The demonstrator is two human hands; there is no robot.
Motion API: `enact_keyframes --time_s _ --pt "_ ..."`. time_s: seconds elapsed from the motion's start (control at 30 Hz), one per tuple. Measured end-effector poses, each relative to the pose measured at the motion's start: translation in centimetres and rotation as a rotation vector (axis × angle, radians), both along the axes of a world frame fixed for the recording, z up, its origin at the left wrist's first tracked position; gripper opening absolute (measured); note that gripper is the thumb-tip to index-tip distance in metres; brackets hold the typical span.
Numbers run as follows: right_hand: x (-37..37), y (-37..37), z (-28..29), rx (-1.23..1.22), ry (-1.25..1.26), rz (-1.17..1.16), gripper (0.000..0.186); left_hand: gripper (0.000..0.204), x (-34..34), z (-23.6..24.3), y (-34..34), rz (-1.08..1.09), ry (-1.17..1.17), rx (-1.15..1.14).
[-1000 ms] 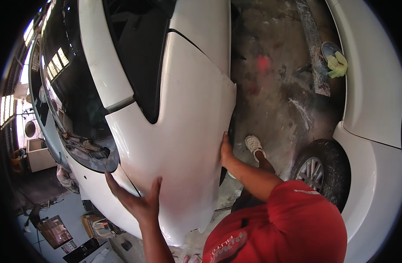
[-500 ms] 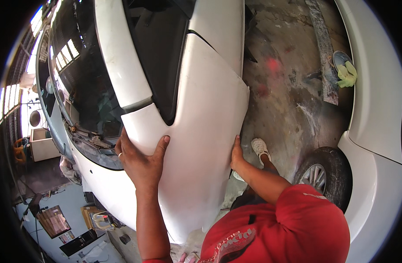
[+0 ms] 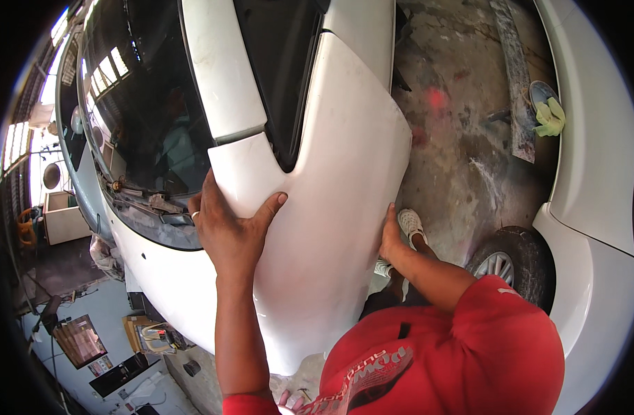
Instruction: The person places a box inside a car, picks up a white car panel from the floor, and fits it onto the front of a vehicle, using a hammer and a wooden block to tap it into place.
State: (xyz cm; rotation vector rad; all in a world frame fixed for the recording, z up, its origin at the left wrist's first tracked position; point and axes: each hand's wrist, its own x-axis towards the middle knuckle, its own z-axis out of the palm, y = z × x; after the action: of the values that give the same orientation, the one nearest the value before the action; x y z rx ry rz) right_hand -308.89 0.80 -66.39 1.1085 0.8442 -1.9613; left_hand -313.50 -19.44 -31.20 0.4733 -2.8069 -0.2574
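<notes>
A white car fender [image 3: 331, 207] lies along the side of a white car. Its upper arm meets the car's windshield pillar [image 3: 223, 76] at a narrow seam, beside the dark triangular side window [image 3: 282, 76]. My left hand [image 3: 234, 221], with a ring on one finger, is closed over the fender's edge near the windshield. Its thumb presses on the outer face, and some fingertips are hidden past the edge. On the fender's opposite edge, my right hand [image 3: 393, 237] grips from the side with the thumb pointing up. Its other fingers are mostly hidden behind the panel.
Another white car [image 3: 594, 138] with a black tyre [image 3: 531, 270] stands at right. Between the cars, a long flat board [image 3: 514, 83] and a bowl with a pale green cloth [image 3: 551, 117] rest on the stained floor. A light-blue surface with clutter [image 3: 116, 311] is at lower left.
The fender, the car beside it and both my hands appear higher and farther right in the picture, partly from a shift of view. Both hands keep the same grip.
</notes>
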Motion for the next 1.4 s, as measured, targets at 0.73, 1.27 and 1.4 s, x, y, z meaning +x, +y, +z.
enact_keyframes --time_s 0.73,1.27,1.4 --pt "-1.3 -1.5 0.7 0.134 0.037 0.083 0.095 0.090 0.4 -0.8 1.0 0.004 -0.025 -0.117" --pt "0.8 -1.8 -0.3 0.214 0.036 0.072 0.094 0.087 1.7 -0.9 -0.6 -0.036 -0.060 -0.032" --pt "0.7 -1.0 -0.6 0.166 0.082 0.093 0.097 0.090 1.3 -0.2 0.0 -0.028 -0.088 -0.009"
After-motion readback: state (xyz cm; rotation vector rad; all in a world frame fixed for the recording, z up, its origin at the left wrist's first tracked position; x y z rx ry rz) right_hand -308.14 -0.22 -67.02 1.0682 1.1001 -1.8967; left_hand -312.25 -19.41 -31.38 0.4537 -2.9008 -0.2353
